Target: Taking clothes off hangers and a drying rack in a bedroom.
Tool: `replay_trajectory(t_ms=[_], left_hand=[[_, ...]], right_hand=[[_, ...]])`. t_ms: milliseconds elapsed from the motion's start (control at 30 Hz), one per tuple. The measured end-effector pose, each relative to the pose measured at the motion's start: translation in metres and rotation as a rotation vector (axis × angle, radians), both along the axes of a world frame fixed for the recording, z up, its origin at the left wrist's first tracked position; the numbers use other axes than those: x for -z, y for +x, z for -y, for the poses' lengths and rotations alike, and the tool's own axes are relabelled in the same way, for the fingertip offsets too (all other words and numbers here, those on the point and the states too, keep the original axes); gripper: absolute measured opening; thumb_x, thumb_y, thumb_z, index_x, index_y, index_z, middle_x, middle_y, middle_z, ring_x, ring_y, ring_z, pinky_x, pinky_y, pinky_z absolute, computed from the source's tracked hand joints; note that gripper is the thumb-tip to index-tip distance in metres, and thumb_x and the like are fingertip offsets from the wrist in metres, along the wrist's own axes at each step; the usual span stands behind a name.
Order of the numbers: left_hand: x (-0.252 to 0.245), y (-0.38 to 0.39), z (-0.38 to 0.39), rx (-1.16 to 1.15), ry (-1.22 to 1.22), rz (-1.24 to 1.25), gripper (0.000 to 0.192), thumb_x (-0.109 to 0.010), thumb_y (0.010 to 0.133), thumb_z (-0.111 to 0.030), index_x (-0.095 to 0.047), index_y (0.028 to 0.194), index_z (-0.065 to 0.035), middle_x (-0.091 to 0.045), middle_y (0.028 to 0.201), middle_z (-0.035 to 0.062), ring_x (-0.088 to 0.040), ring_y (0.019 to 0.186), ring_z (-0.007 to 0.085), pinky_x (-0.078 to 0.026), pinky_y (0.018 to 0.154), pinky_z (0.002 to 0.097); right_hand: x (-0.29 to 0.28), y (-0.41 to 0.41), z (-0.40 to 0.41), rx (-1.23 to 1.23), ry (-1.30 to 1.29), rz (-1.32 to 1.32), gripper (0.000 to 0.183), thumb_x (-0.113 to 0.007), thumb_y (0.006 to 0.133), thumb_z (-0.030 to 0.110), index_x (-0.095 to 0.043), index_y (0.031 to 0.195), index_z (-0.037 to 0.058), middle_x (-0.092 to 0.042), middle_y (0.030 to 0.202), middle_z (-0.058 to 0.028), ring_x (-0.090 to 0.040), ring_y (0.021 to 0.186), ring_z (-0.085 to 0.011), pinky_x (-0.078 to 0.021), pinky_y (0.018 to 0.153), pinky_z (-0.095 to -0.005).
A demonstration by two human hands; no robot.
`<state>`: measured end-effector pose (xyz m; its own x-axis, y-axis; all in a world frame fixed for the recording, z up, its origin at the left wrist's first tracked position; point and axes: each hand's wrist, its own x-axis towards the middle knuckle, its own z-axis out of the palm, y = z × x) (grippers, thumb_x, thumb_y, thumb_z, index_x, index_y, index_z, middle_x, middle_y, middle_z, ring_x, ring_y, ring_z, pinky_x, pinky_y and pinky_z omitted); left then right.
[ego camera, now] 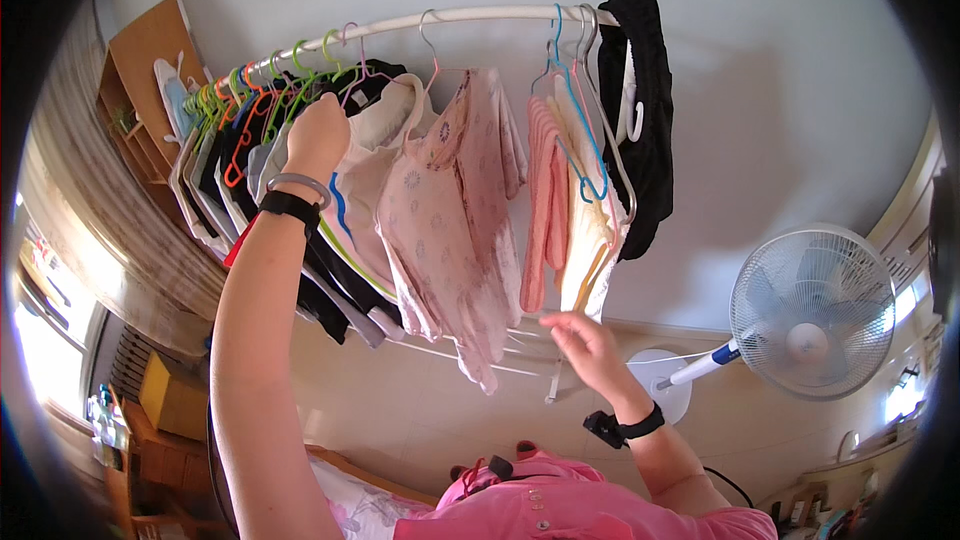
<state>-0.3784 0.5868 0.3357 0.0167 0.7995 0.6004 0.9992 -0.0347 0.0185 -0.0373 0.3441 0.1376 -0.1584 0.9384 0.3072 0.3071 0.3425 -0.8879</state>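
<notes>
My left hand [320, 133] is raised among the garments on the rack, its fingers curled by the shoulder of a white top [364, 184]; what they hold is hidden. Lower right, my right hand [589, 349] stands free with its fingers apart, below a pink towel [546, 202] and a cream cloth [589, 255]. Between the hands a pale pink patterned blouse [450, 217] hangs from a metal hanger. A blue hanger [581, 142] and a black garment [645, 127] hang at the right end of the white rail [495, 13].
Many garments on coloured hangers crowd the rail's left part. A standing fan [812, 311] is at the right. A wooden cabinet [154, 75] and a curtain [112, 210] stand at the left. A bed [375, 499] lies below, beside my pink shirt.
</notes>
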Motion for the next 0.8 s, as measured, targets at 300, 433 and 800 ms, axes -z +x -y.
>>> replay_trajectory(t_ms=[300,433,800], left_hand=[[-0.003,0.028,0.054,0.111,0.441,-0.332,0.021,-0.052,0.091,-0.028,-0.059,0.093,-0.0079,-0.063,0.085,0.0115,-0.063,0.088,0.0301,-0.05,0.073,0.0453],[-0.032,0.116,0.108,0.449,-0.164,0.188,0.034,-0.054,0.092,-0.037,-0.064,0.098,-0.005,-0.066,0.097,0.0126,-0.063,0.088,0.0283,-0.048,0.077,0.041],[0.027,0.224,0.071,0.965,-0.743,1.281,0.037,-0.066,0.082,-0.031,-0.055,0.096,0.0014,-0.049,0.077,0.0052,-0.044,0.066,0.0139,-0.034,0.052,0.032]], right_hand=[[-0.088,0.025,-0.033,0.445,0.685,-0.073,0.016,-0.051,0.094,0.002,-0.06,0.107,-0.0009,-0.062,0.106,-0.0111,-0.059,0.096,-0.0198,-0.0451,0.085,-0.0286],[-0.107,0.032,-0.067,0.423,0.517,-0.122,0.024,-0.05,0.097,0.008,-0.054,0.118,-0.0015,-0.06,0.111,-0.0098,-0.057,0.1,-0.016,-0.0438,0.088,-0.0272],[-0.119,0.008,-0.111,0.057,0.013,-0.385,0.04,-0.059,0.093,0.024,-0.054,0.127,0.0045,-0.062,0.106,0.0007,-0.056,0.092,-0.0064,-0.0437,0.078,-0.0242]])
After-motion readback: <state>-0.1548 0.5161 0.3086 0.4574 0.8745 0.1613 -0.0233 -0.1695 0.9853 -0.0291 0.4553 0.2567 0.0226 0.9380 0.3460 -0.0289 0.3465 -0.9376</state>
